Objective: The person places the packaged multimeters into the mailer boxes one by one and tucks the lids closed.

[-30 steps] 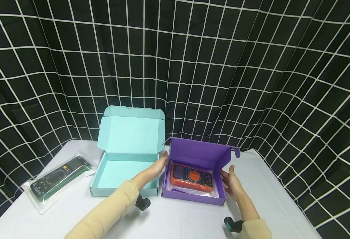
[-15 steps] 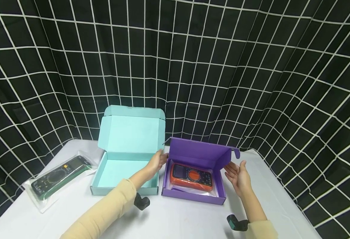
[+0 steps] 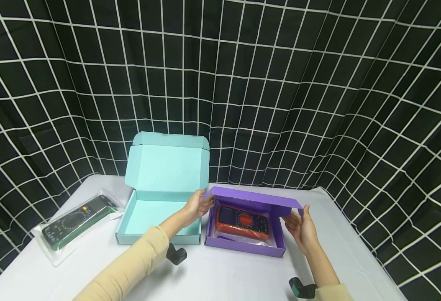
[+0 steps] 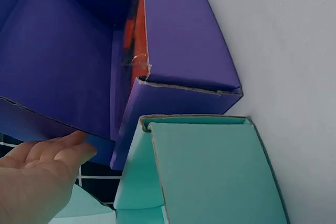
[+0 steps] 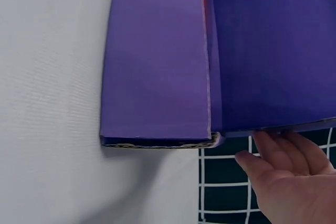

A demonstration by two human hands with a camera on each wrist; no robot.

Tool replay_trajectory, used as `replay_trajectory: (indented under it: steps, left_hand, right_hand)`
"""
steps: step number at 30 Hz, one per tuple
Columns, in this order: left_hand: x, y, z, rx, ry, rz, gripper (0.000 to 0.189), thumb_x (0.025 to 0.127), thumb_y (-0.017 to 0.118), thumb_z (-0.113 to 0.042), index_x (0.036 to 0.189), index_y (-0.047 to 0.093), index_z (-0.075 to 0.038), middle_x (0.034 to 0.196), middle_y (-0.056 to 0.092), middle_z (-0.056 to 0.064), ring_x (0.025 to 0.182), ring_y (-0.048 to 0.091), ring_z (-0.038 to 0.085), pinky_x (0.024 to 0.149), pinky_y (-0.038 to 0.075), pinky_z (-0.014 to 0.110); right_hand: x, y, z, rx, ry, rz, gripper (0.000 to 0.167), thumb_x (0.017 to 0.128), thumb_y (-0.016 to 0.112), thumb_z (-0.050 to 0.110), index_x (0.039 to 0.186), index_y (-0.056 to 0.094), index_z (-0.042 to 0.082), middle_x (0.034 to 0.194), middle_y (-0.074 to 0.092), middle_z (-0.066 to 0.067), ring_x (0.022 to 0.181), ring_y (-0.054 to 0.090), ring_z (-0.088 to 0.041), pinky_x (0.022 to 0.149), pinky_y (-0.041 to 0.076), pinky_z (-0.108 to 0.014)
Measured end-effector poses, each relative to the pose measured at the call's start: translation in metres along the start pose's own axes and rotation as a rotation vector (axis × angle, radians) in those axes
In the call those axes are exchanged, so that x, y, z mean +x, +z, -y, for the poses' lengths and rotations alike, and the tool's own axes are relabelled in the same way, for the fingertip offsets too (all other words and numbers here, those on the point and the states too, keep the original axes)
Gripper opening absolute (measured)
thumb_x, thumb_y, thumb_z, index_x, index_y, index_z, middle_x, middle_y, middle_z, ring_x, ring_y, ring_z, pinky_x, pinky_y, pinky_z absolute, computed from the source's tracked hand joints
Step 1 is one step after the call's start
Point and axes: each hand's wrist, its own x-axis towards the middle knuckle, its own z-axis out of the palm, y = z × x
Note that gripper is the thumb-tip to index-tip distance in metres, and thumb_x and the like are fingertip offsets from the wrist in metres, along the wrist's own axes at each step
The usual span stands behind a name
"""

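A purple cardboard box holds an orange-cased multimeter in clear wrapping. Its lid is tilted forward above the meter, partly shading it. My left hand is at the lid's left side flap, its extended fingers against the flap's edge in the left wrist view. On the opposite side, my right hand has its straight fingers against the right side flap, thumb apart. In the right wrist view the right hand sits under the flap's edge, palm up.
Left of the purple box stands a turquoise box with its lid raised. Farther left lies a green-cased multimeter in a clear bag. Black cloth with a white grid hangs behind the white-covered table.
The purple lid has swung forward from nearly upright to a lower tilt. My right hand has shifted slightly right and up along the flap; the left stays by its flap.
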Motion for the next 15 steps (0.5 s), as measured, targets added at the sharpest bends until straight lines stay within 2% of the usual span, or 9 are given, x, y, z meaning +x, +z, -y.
replay_trajectory:
  steps: [6, 9, 10, 11, 13, 14, 15]
  left_hand:
    - [-0.003, 0.001, 0.000, -0.034, -0.020, -0.037, 0.064, 0.102, 0.014, -0.028, 0.147, 0.003, 0.016, 0.150, 0.019, 0.037, 0.139, 0.025, 0.046, 0.119, 0.011, 0.049]
    - [-0.006, -0.002, 0.002, -0.004, -0.030, -0.021, 0.063, 0.103, 0.013, -0.029, 0.148, 0.008, 0.015, 0.150, 0.023, 0.034, 0.138, 0.027, 0.046, 0.119, 0.012, 0.050]
    - [-0.007, -0.003, 0.003, 0.011, -0.032, -0.015, 0.063, 0.102, 0.013, -0.029, 0.148, 0.010, 0.015, 0.150, 0.025, 0.033, 0.138, 0.029, 0.046, 0.119, 0.013, 0.051]
    - [-0.008, -0.004, 0.003, 0.026, -0.037, -0.006, 0.064, 0.102, 0.012, -0.030, 0.148, 0.012, 0.014, 0.150, 0.027, 0.032, 0.138, 0.030, 0.046, 0.119, 0.013, 0.051]
    - [-0.010, -0.006, 0.004, 0.063, -0.040, 0.018, 0.065, 0.102, 0.011, -0.032, 0.147, 0.021, 0.014, 0.147, 0.034, 0.031, 0.137, 0.031, 0.045, 0.119, 0.014, 0.051]
    - [-0.012, -0.007, 0.004, 0.072, -0.038, 0.028, 0.066, 0.102, 0.011, -0.033, 0.148, 0.021, 0.013, 0.146, 0.036, 0.031, 0.137, 0.032, 0.045, 0.119, 0.014, 0.051]
    - [-0.013, -0.008, 0.003, 0.084, -0.036, 0.038, 0.066, 0.102, 0.010, -0.034, 0.148, 0.021, 0.013, 0.146, 0.036, 0.031, 0.137, 0.032, 0.045, 0.119, 0.014, 0.051]
  right_hand:
    - [-0.002, 0.000, -0.005, -0.012, 0.007, -0.003, 0.096, 0.094, -0.009, 0.060, 0.143, 0.001, -0.022, 0.148, 0.004, -0.040, 0.141, 0.003, -0.047, 0.118, 0.003, -0.053]
    - [-0.006, -0.001, -0.005, -0.058, 0.021, -0.028, 0.096, 0.095, -0.007, 0.059, 0.143, 0.004, -0.023, 0.147, 0.007, -0.042, 0.140, 0.007, -0.048, 0.118, 0.006, -0.053]
    - [-0.007, 0.000, -0.004, -0.081, 0.024, -0.046, 0.098, 0.095, -0.006, 0.059, 0.141, 0.014, -0.024, 0.144, 0.019, -0.046, 0.141, 0.018, -0.047, 0.119, 0.011, -0.052]
    - [-0.008, -0.001, -0.003, -0.105, 0.024, -0.061, 0.097, 0.095, -0.005, 0.059, 0.138, 0.022, -0.024, 0.135, 0.035, -0.047, 0.137, 0.032, -0.044, 0.118, 0.014, -0.052]
    - [-0.012, -0.003, -0.001, -0.154, 0.020, -0.068, 0.096, 0.096, -0.003, 0.058, 0.135, 0.027, -0.024, 0.122, 0.053, -0.035, 0.123, 0.052, -0.025, 0.118, 0.016, -0.052]
    - [-0.014, -0.004, 0.000, -0.172, 0.012, -0.067, 0.095, 0.097, -0.003, 0.057, 0.132, 0.031, -0.024, 0.107, 0.058, -0.026, 0.112, 0.056, -0.017, 0.117, 0.018, -0.052]
    - [-0.015, -0.005, 0.001, -0.185, 0.003, -0.063, 0.095, 0.097, -0.002, 0.057, 0.131, 0.032, -0.025, 0.105, 0.059, -0.022, 0.104, 0.056, -0.008, 0.117, 0.019, -0.052]
